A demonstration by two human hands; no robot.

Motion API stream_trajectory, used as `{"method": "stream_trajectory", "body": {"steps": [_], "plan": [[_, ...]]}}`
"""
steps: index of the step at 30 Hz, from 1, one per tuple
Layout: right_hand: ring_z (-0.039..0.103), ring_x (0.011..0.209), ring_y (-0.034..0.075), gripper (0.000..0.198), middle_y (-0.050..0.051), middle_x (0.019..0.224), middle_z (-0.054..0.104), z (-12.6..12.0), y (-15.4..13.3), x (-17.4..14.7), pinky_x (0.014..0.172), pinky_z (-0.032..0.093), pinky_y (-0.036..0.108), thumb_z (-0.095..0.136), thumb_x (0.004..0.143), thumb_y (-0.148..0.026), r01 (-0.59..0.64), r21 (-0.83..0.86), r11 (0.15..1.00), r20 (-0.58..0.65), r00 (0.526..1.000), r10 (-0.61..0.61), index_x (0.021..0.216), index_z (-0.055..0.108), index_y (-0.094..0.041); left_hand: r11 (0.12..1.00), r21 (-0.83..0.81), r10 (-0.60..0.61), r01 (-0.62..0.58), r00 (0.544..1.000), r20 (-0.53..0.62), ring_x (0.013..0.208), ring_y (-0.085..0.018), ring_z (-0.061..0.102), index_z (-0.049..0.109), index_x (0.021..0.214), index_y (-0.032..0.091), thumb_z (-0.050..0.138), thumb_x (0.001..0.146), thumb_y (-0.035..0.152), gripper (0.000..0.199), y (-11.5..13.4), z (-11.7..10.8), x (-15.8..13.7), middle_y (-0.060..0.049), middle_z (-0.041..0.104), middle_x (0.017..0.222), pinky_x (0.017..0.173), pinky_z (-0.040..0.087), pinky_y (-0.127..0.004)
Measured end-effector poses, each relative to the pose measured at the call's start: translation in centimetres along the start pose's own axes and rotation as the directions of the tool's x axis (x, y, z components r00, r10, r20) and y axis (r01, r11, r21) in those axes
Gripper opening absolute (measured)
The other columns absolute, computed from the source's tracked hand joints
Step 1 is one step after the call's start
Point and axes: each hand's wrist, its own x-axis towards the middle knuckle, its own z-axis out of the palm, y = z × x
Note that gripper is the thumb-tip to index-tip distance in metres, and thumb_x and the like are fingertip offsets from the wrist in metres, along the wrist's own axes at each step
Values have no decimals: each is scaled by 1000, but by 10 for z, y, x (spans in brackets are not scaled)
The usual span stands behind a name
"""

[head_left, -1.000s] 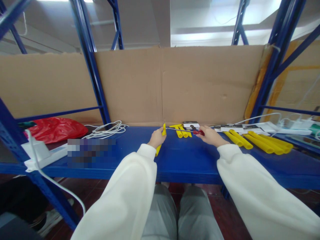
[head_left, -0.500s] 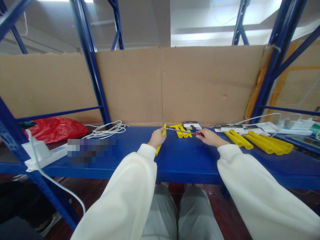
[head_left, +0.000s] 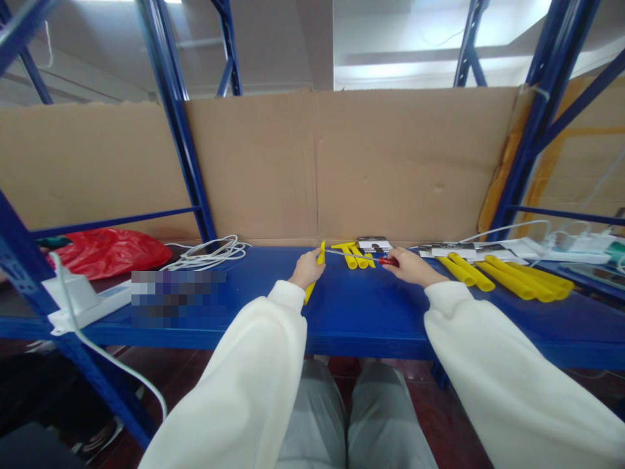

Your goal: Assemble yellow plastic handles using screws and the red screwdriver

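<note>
1. Honestly, no words, numbers, brands or signs can be read anywhere.
2. Dark patches can be spotted on the black-and-white packaging (head_left: 374,245), but any print's too tiny to be made out.

Blue shelf top (head_left: 371,319) is carrying everything. Coiled white cable (head_left: 215,253) is lying back left; white power strip (head_left: 111,303) is sitting nearer the front, also left. Short yellow tubes (head_left: 350,258) are lying back centre, black-and-white cards (head_left: 374,245) just beside. Longer yellow tubes (head_left: 512,279) are lying right, white papers (head_left: 446,251) behind them. Pixelation is hiding one patch.
</note>
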Motion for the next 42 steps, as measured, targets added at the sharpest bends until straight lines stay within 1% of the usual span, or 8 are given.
{"method": "stream_trajectory", "body": {"steps": [6,13,17,21,28,36,39,42], "plan": [[71,87,26,22,12,95,76,-4,-7,-4,69,45,29,56,93,-30,-94,-70,993,61,993,99,110,65,-19,999,-44,17,-18,1000,-15,94,-22,75,60,141,15,66,85,16,56,-4,3,3,-10,78,103,86,54,-27],[70,89,23,17,14,99,75,4,4,2,77,48,27,56,92,-24,54,-10,998,18,998,-54,96,71,-16,999,-50,4,-5,1000,-21,92,-23,76,61,141,16,66,85,14,56,-1,3,1,-10,79,103,86,55,-28],[70,80,23,13,8,84,75,1,0,-1,67,44,27,60,89,-26,-8,-63,998,11,1000,9,95,70,-21,999,-37,6,-6,1000,-16,92,-23,76,61,141,18,66,86,14,56,1,3,0,-10,79,104,86,55,-28],[70,80,23,17,9,88,76,-1,-4,-3,66,44,27,59,90,-27,-60,-57,997,-4,998,60,104,68,-21,999,-32,15,-16,1000,-16,93,-22,76,62,140,17,66,85,14,55,2,0,-1,-9,79,101,85,54,-27],[70,92,22,15,14,102,73,3,2,1,81,49,28,57,92,-23,100,2,995,-1,995,-100,94,71,-16,1000,6,12,-12,1000,6,94,-23,76,61,141,16,64,88,15,53,4,-3,-4,-11,79,104,86,55,-28],[71,86,25,17,11,95,76,-3,-5,-3,69,46,28,58,93,-29,-90,-59,994,21,996,91,106,65,-20,1000,5,20,-20,1000,11,96,-23,76,60,143,17,64,88,16,55,4,-1,-3,-11,78,106,87,54,-27],[71,93,25,21,12,104,75,-1,-4,-3,74,48,28,57,94,-31,-53,-14,998,24,998,53,110,65,-19,1000,-7,20,-20,1000,5,97,-23,76,60,143,17,65,87,16,55,3,-1,-2,-11,78,107,88,53,-27],[70,95,24,19,14,107,73,2,0,-1,82,49,29,55,95,-27,39,6,999,13,999,-39,102,69,-17,1000,-24,16,-16,1000,-5,96,-24,76,59,143,16,64,87,15,56,2,0,-2,-13,77,109,87,54,-28]]}}
